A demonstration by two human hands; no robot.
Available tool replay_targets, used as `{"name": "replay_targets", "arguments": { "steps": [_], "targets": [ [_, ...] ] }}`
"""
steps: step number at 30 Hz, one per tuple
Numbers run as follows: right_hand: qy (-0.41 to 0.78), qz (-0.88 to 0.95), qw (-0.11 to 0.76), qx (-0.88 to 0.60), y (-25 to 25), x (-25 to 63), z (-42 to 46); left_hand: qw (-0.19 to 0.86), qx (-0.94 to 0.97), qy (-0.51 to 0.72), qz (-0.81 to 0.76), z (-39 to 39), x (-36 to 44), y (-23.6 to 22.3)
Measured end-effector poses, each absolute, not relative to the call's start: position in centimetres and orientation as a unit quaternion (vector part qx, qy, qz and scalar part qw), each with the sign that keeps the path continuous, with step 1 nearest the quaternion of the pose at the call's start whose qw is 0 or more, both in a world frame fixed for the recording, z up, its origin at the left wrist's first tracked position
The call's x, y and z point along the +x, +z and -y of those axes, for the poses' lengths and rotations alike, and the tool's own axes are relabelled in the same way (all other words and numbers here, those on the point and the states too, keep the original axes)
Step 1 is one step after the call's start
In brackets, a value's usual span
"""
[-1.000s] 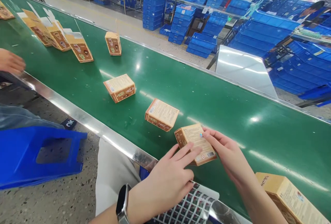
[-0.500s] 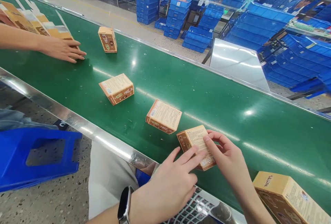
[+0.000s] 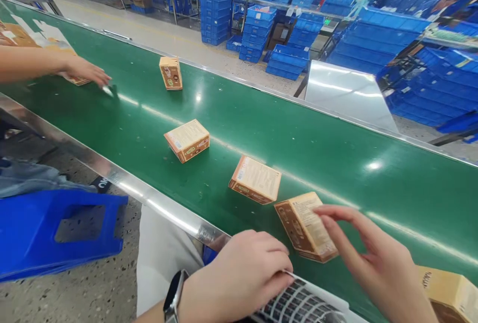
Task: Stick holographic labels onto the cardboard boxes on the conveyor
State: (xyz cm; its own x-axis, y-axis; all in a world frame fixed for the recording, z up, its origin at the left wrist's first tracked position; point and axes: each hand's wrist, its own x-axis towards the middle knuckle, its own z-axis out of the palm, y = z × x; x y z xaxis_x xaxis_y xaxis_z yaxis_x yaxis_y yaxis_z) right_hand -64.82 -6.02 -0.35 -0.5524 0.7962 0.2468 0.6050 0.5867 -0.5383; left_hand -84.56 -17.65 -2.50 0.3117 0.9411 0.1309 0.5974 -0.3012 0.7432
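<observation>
My left hand (image 3: 239, 270), with a smartwatch on its wrist, has its fingers curled over the edge of a grid-patterned sheet (image 3: 309, 300) at the belt's near rim. My right hand (image 3: 377, 258) brings thumb and forefinger close together over a small brown and cream carton (image 3: 304, 223). Anything between those fingertips is too small or blurred to make out. The carton lies on the green conveyor belt (image 3: 336, 149), printed text facing up. Just left of it lies a similar carton (image 3: 256, 178). Another carton (image 3: 446, 290) is partly hidden behind my right wrist.
Farther up the belt are a lying carton (image 3: 188, 140) and an upright one (image 3: 171, 72). A co-worker's hand (image 3: 84, 69) reaches in at left beside open cartons (image 3: 48, 37). A blue plastic stool (image 3: 63, 228) stands lower left; blue crates (image 3: 287, 59) are stacked beyond.
My left hand has left the carton and curled onto the sheet. My right hand has shifted right. The cartons appear farther right, and the co-worker's hand has moved off the open cartons.
</observation>
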Motion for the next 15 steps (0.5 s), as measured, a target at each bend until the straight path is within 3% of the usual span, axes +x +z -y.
{"name": "replay_targets", "arguments": {
  "steps": [3,6,15],
  "targets": [
    [0.273,0.914,0.162,-0.251,0.3,-65.6,7.7,0.372,0.673,0.282,-0.575,18.2,-86.1,-1.1],
    [0.286,0.921,0.177,-0.194,0.0,-67.0,8.8,0.415,0.609,0.29,-0.61,18.5,-87.2,-0.1],
    [0.127,0.975,0.174,-0.048,-0.5,-67.9,6.8,0.473,0.483,0.321,-0.663,19.0,-88.0,0.1]
  ]
}}
